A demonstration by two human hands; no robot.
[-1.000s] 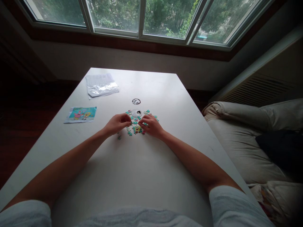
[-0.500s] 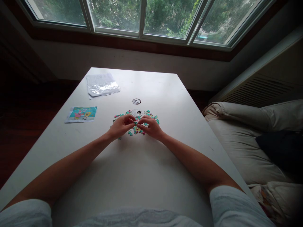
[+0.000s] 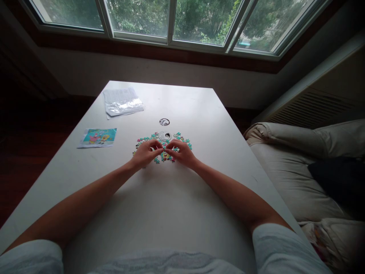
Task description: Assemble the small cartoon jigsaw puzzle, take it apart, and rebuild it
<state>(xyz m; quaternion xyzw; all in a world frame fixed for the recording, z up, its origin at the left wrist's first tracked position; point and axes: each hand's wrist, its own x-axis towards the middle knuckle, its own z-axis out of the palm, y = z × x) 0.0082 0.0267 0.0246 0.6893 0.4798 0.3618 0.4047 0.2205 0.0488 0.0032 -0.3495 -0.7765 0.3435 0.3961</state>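
Note:
Several small teal, pink and yellow puzzle pieces (image 3: 182,141) lie scattered in the middle of a white table (image 3: 159,213). My left hand (image 3: 146,152) and my right hand (image 3: 182,153) rest among them, fingertips pinched and almost touching over the pieces. Each pinch seems closed on a tiny piece, too small to make out. A partly joined yellow patch (image 3: 165,156) lies just below the fingertips. A round shiny lid-like object (image 3: 164,136) sits right behind the pieces.
A colourful cartoon picture card (image 3: 98,137) lies to the left. A clear plastic bag with paper (image 3: 122,102) sits at the far left. A small round cap (image 3: 164,121) lies beyond the pieces. A pale sofa (image 3: 308,171) stands to the right, windows behind.
My left hand has moved right toward my right hand, uncovering pieces on its left. Both pinches now meet over the pile's middle.

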